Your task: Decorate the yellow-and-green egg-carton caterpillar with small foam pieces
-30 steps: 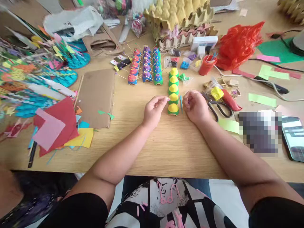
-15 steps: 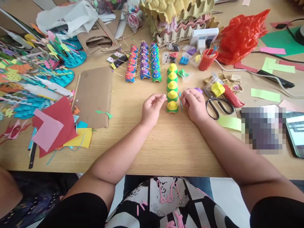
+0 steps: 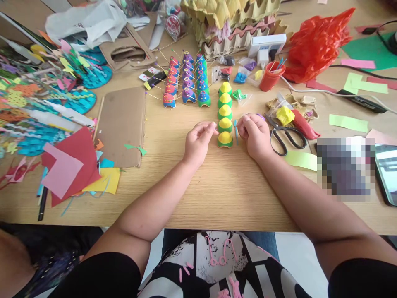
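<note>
A caterpillar-like egg-carton strip (image 3: pixel 225 111), green with yellow clay caps on its bumps, lies lengthwise in front of me. To its left, my left hand (image 3: pixel 198 142) has thumb and forefinger closed in a pinch beside the near bumps. On the other side, my right hand (image 3: pixel 256 136) is closed too, fingertips pressed together. Whatever either pinch holds is too small or hidden to make out. A thin blue tool (image 3: pixel 236 131) lies between the strip and my right hand. Purple clay (image 3: pixel 260 117) shows partly behind that hand.
Decorated carton caterpillars (image 3: pixel 187 80) with pins stand behind. Black-handled scissors (image 3: pixel 288 138) lie right, near yellow clay (image 3: pixel 284 116). A red cup (image 3: pixel 271 78) holds sticks. Cardboard (image 3: pixel 122 128) and coloured paper (image 3: pixel 74 165) lie left. Egg trays (image 3: pixel 235 25) and a red bag (image 3: pixel 319 47) are at the back.
My right hand has shifted very slightly right, and more of the blue tool shows beside it. My left hand and the strip stay about where they were.
</note>
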`<state>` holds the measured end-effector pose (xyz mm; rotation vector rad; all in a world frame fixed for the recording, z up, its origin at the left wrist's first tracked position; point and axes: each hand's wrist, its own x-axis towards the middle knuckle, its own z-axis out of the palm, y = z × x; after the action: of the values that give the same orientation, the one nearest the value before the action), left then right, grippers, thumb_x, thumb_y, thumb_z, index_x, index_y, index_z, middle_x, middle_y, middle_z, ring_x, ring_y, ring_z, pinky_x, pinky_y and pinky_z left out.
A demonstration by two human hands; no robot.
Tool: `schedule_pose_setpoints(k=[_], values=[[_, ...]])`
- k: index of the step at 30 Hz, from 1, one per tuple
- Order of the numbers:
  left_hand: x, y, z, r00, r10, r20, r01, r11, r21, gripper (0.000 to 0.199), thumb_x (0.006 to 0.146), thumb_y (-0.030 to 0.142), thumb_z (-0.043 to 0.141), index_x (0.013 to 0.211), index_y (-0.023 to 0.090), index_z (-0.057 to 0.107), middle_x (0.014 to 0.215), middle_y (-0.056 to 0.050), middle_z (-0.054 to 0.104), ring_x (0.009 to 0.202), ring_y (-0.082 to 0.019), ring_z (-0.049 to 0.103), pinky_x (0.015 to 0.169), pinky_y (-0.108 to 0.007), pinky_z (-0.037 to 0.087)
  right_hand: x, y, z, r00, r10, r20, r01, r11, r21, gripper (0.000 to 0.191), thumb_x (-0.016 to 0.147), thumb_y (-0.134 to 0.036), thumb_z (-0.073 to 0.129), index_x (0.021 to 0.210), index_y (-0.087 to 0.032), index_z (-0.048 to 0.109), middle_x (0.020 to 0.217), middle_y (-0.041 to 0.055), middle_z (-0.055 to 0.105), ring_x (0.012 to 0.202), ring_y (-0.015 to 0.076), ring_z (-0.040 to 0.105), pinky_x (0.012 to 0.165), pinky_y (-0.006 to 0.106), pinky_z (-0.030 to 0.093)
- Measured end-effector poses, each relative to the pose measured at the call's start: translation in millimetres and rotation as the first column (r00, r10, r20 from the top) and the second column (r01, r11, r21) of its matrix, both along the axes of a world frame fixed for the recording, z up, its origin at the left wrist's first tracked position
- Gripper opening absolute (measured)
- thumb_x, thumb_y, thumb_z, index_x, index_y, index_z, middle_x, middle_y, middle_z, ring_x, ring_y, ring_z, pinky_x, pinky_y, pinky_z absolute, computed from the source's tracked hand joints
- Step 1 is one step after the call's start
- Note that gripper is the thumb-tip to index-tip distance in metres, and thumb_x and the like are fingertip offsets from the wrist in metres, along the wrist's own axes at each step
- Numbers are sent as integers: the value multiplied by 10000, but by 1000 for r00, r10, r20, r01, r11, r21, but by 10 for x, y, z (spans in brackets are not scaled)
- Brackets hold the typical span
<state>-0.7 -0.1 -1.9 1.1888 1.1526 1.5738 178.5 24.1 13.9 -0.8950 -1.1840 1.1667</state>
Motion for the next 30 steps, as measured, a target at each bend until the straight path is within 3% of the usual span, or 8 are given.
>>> schedule_pose_setpoints(k=[5,10,14,18,23,30], values=[[2,5,18,999,-17,36,18,1000,-21,533,663,717,963,794,221,821,1035,-49,763,1075,-189,704,987,-323,568,6,5,-26,1000,1,13,-2,1000,14,578,868,-752,765,686,-215,655,532,-52,464,499,86,330,534,289,274],[8,-16,54,1000,10,22,-9,1000,-26,581,784,790,837,688,220,778,908,-35,770,1000,-175,714,1024,-336,550,4,-36,-4,995,39,94,-44,998,52,555,870,-759,758,778,-214,717,575,-51,463,558,101,380,566,282,323],[9,-34,71,1000,-3,-14,3,999,-32,620,813,811,794,616,226,745,932,-36,783,1033,-185,733,1041,-338,546,-7,-83,19,982,89,166,-105,990,91,554,851,-763,776,904,-212,746,682,-29,571,625,109,476,601,276,407],[-7,-27,42,998,-19,-63,17,1000,-21,650,850,830,739,603,229,728,987,-45,802,1067,-196,739,1052,-354,549,-3,-117,23,955,187,231,-210,975,78,584,837,-749,799,1057,-208,793,643,-49,543,550,92,413,531,275,346],[-22,-22,4,992,-48,-120,51,999,21,637,910,807,689,643,232,751,1013,-43,795,1042,-179,737,973,-317,573,-5,-151,73,918,245,312,-287,953,94,566,809,-690,859,1038,-172,844,563,-80,451,508,72,310,505,277,274],[-15,-64,31,960,-56,-274,72,996,50,634,921,828,653,731,246,819,1027,-64,788,1083,-208,709,994,-366,549,-43,-168,52,905,180,387,-261,951,168,438,837,-610,874,996,-202,884,553,-69,492,519,72,347,542,273,315]])
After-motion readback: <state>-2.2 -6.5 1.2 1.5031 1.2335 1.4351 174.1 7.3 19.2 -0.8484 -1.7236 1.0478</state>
